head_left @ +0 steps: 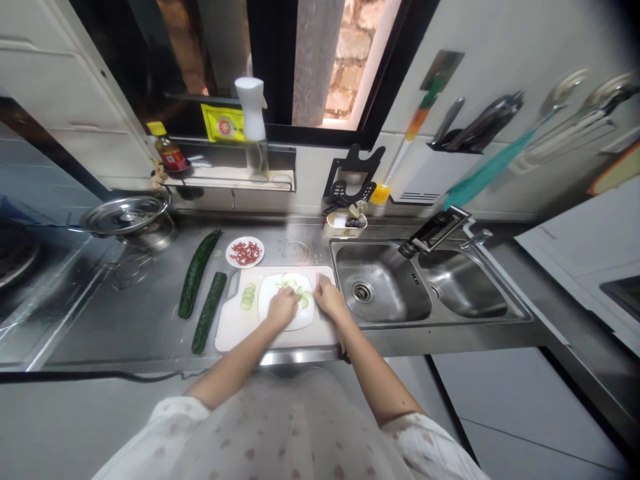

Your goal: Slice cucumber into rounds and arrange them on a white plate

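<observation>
A white square plate (267,319) lies on the white cutting board (230,337), with pale green cucumber slices (304,293) spread over its far half. My left hand (283,307) is over the plate, its fingers bent together at the slices; a slice seems to be at the fingertips. Just beyond the plate's right edge my right hand (329,297) is closed, and whatever it pinches is hidden. A short overlapping row of cucumber slices (247,297) sits on the board left of the plate. Further left lie a whole cucumber (199,275) and a cut cucumber (209,313).
Behind the board stands a small white dish of chopped red pieces (245,253). To the right is a double steel sink (385,283) with a black faucet (433,230). A lidded steel pot (133,220) is at the back left, beside a wall shelf (230,179) with bottles.
</observation>
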Tool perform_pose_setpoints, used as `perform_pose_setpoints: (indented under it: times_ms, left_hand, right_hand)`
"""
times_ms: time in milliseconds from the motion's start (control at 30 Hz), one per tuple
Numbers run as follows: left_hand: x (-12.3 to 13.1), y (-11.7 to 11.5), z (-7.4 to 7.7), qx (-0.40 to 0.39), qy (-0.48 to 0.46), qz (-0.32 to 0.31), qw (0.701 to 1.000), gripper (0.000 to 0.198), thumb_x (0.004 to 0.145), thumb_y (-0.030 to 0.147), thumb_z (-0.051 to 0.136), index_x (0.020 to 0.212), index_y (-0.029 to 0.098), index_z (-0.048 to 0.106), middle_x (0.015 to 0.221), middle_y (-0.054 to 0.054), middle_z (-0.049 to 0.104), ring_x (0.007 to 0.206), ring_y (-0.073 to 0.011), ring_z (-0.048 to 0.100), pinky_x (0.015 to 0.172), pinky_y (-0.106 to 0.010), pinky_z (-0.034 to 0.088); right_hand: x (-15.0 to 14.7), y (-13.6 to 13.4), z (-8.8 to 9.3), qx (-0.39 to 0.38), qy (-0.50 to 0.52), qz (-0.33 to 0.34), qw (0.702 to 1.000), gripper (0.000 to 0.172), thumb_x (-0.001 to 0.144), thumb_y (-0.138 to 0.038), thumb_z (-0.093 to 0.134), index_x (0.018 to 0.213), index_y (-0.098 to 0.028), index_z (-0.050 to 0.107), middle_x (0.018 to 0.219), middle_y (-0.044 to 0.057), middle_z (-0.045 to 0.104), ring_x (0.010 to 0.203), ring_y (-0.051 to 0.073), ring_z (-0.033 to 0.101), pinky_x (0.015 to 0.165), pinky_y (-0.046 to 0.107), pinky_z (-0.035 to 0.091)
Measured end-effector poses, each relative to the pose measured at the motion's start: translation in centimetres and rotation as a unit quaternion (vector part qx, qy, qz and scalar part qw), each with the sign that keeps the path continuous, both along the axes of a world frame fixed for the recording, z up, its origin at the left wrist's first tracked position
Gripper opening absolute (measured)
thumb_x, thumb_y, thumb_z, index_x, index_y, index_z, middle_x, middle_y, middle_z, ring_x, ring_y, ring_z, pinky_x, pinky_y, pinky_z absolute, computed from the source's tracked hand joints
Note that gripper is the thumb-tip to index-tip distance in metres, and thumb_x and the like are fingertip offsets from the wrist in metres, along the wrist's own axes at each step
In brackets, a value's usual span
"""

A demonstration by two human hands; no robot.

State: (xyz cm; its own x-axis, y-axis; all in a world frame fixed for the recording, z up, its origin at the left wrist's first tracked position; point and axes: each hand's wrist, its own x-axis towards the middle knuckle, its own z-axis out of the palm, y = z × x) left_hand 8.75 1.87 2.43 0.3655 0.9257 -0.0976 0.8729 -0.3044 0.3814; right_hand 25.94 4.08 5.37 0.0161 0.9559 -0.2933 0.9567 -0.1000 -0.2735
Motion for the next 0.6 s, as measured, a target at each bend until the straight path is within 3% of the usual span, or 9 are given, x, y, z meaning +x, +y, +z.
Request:
perform_pose_setpoints:
  times_ms: [600]
  left_hand:
    - [0.15, 0.12, -0.01, -0.002, 0.02, -0.026, 0.999, 0.033, 0.087, 0.016, 0.046, 0.109, 0.025, 0.069, 0.108, -0.009, 0.058, 0.107, -0.0236, 0.048, 0.09, -0.034, 0.044]
  right_hand:
    - [-0.58, -0.17, -0.47, -0.007, 0.011, 0.004, 1.0, 0.029, 0.09, -0.028, 0.05, 0.114, -0.015, 0.06, 0.113, 0.014, 0.062, 0.101, 0.02, 0.058, 0.08, 0.027, 0.039]
